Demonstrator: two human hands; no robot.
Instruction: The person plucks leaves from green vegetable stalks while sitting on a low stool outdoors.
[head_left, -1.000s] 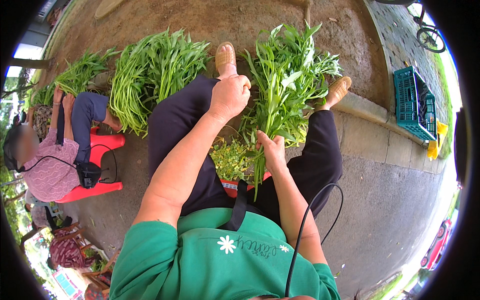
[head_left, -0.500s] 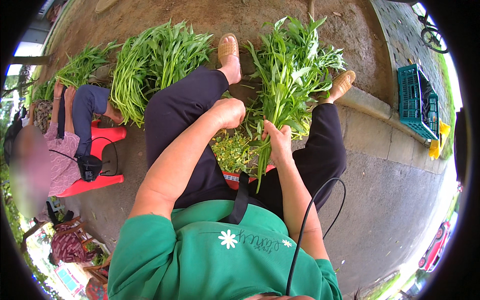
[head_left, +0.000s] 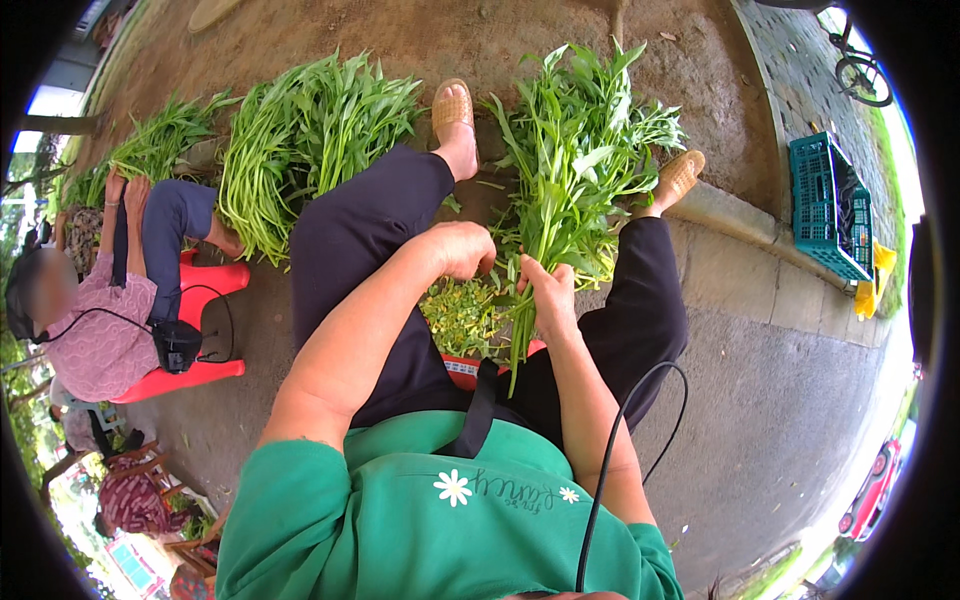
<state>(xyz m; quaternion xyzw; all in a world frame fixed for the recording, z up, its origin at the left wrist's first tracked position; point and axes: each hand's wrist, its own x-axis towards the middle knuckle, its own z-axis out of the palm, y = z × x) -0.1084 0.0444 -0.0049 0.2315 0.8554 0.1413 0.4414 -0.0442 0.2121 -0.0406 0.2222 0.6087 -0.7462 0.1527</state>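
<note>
Pavement (head_left: 740,430) and soil (head_left: 690,70) are seen outdoors, with one crate (head_left: 812,190), two sandals (head_left: 452,110). Stems (head_left: 522,335) are gripped by the right hand (head_left: 548,293); the left hand (head_left: 464,248) is curled, contents hidden.

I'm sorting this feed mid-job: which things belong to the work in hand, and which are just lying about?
Seemingly in the work:
- leafy bunch, gripped by right hand
- left hand
- yellowish leaf scraps
- leafy heap at left

Apparently lying about:
- teal crate
- yellow item
</note>
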